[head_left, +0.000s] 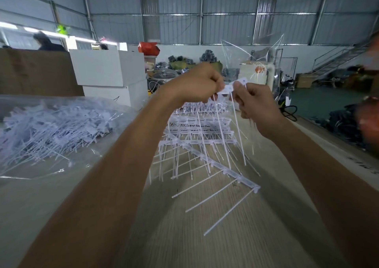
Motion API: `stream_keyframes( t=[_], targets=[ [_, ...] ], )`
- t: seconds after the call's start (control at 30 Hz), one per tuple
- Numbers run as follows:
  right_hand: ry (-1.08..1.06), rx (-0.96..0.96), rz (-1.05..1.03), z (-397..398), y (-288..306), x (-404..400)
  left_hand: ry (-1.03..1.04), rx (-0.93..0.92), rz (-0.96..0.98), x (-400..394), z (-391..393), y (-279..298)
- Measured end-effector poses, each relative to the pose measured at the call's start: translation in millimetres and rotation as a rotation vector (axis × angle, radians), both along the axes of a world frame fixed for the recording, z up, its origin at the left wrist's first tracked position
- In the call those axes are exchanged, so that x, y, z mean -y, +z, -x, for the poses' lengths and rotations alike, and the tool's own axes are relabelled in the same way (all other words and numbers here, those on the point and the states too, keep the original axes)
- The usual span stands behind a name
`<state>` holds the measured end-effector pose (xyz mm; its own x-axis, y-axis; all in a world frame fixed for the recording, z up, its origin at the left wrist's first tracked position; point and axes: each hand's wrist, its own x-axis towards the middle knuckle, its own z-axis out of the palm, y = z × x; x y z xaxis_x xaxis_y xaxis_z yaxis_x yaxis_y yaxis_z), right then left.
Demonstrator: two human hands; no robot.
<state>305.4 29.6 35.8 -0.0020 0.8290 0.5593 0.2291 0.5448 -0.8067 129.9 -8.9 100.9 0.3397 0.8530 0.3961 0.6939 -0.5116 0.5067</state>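
Obs.: both hands are raised above the wooden table (205, 237), over the stack of moulded strips (196, 124) of white plastic ties. The left hand (196, 83) is curled and pinches a seal tie (226, 88) at its flat tab head. The right hand (254, 105) is curled likewise, thumb and forefinger pinching the neighbouring tab (243, 81). The long tails (238, 128) hang down from the hands toward the stack. Motion blur hides whether the two tabs are joined.

Step, as judged: parting single ties from one another. The clear bag of loose ties (51, 128) lies at the left of the table, probably where they end up.

Method notes:
- Grip each tab close to the joint, so that the twist acts there and not along the thin tail.
- Twist or bend the tabs against each other rather than pulling straight apart, since a pull may stretch or kink a tail.
- Keep the hanging tails clear of the stack, where they could snag in the strips below.
- Gather tails parallel before dropping them in the bag.
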Motion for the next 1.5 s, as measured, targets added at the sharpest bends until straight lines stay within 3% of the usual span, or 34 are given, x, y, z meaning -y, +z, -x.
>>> stream_keyframes(
  t=[0.07, 0.2, 0.43, 0.57, 0.7, 0.83, 1.13, 1.5],
  targets=[
    [0.101, -0.123, 0.070, -1, 4, 3, -0.017, -0.019, 0.052, 1, 3, 0],
    [0.202, -0.123, 0.163, 2, 10, 7, -0.063, -0.025, 0.079, 2, 4, -2],
    [0.265, -0.215, 0.265, 3, 12, 6, -0.003, 0.192, 0.008, -6, 8, -8],
    [0.309, 0.007, 0.138, -1, 9, 9, -0.014, 0.206, -0.012, -7, 8, -7],
    [0.301, -0.060, 0.078, 0, 10, 11, 0.044, 0.060, -0.005, -6, 7, -8],
    [0.285, -0.065, -0.004, 3, 8, 13, 0.029, 0.104, -0.010, -6, 7, -9],
    [0.006, 0.243, -0.412, 15, 10, 18, 0.033, 0.362, 0.211, -10, 13, -3],
    [-0.318, 0.589, -0.708, 22, 3, 27, 0.048, 0.357, 0.332, -9, 17, 1]
  ],
)
